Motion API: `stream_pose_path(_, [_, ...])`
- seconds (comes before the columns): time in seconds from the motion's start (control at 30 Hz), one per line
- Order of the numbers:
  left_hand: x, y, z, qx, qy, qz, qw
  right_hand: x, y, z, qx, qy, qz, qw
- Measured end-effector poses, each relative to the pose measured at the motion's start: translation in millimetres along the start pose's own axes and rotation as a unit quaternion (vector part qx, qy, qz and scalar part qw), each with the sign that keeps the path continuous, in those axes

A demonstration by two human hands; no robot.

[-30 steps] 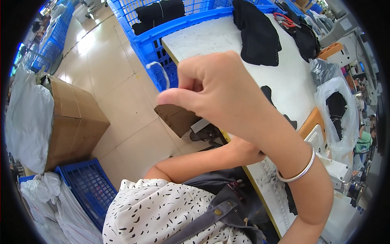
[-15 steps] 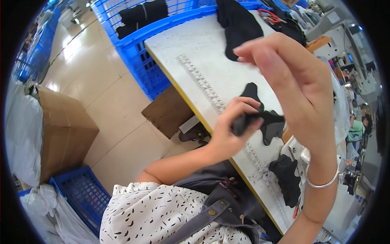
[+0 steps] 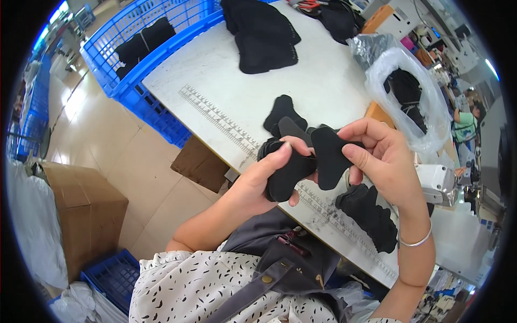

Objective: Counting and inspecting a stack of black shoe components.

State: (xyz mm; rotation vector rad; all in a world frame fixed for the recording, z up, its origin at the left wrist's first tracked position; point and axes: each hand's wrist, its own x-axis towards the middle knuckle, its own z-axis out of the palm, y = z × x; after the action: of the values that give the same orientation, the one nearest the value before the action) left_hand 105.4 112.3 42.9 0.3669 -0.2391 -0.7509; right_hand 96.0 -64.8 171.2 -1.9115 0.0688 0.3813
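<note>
My left hand (image 3: pixel 257 180) grips a small stack of black fabric pieces (image 3: pixel 287 175), its thumb pressed on top. Close to the right of that stack, a single curved black fabric piece (image 3: pixel 329 157) is pinched by my right hand (image 3: pixel 389 161) between thumb and fingers. Just beyond both hands, more black cut pieces (image 3: pixel 283 112) lie on the white table (image 3: pixel 199 70), with a dark grey piece (image 3: pixel 294 130) partly hidden behind my left hand's stack. An overlapping row of black pieces (image 3: pixel 369 216) rests near my right forearm.
Larger black fabric pieces (image 3: pixel 264 43) lie at the table's far end, beside a blue crate (image 3: pixel 132 81). At the right stand an open clear plastic bag (image 3: pixel 439 102) with black pieces inside and a white machine part (image 3: pixel 435 180). A cardboard box (image 3: pixel 89 210) stands on the left floor.
My right hand has come down from its raised position and now holds one black piece beside my left hand. The view has shifted, showing more of the table's right side.
</note>
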Motion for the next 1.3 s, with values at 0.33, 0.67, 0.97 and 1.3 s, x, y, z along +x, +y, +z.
stream_pose_path(0.33, [7, -16, -5, 0.012, -0.090, -0.032, 0.995, -27, 16, -3, 0.082, -0.002, -0.030, 0.996])
stream_pose_path(0.67, [13, -24, -5, -0.002, -0.137, 0.018, 0.990, -45, 37, 4, 0.202, 0.159, -0.054, 0.965])
stream_pose_path(0.97, [11, -28, -2, -0.121, -0.167, 0.023, 0.978, -53, 37, 19, 0.339, 0.179, 0.023, 0.924])
stream_pose_path(1.3, [6, -28, -4, -0.165, -0.203, -0.015, 0.965, -56, 38, 13, 0.205, 0.108, -0.069, 0.970])
